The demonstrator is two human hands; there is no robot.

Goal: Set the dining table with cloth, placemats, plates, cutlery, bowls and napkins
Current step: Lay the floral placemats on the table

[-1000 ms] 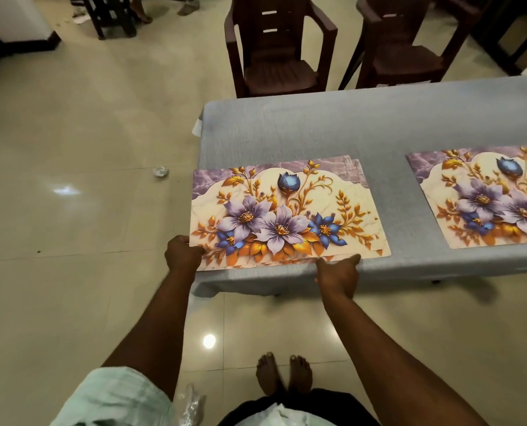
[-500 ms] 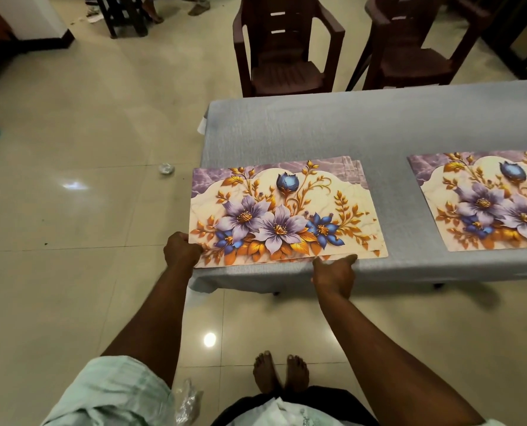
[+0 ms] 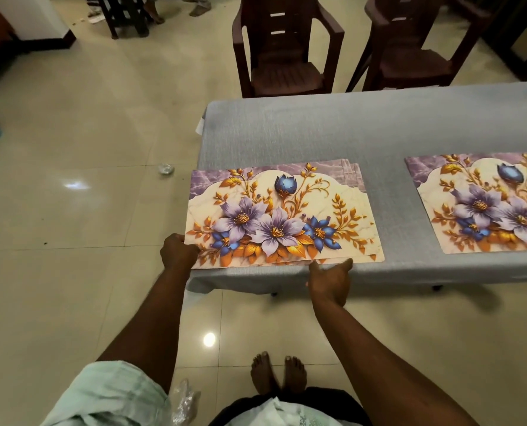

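Observation:
A stack of floral placemats [image 3: 283,216] lies at the left end of the table, on the grey tablecloth [image 3: 348,130]. Its left edge juts slightly past the table end. My left hand [image 3: 177,252] grips the stack's near left corner with curled fingers. My right hand [image 3: 329,278] is at the stack's near edge, thumb and fingertips touching that edge at the table's rim. A single matching placemat [image 3: 483,204] lies flat further right, cut off by the frame.
Two dark brown plastic chairs [image 3: 286,47] [image 3: 409,47] stand at the table's far side. A small crumpled wrapper [image 3: 166,169] lies on the tiled floor left of the table. My bare feet [image 3: 276,373] are on the floor near the table. Someone's feet show at top left.
The stack has shifted slightly toward the near edge and its fanned layers are closer together. My right thumb has come off the mat's top and rests at its edge. My left hand keeps its hold.

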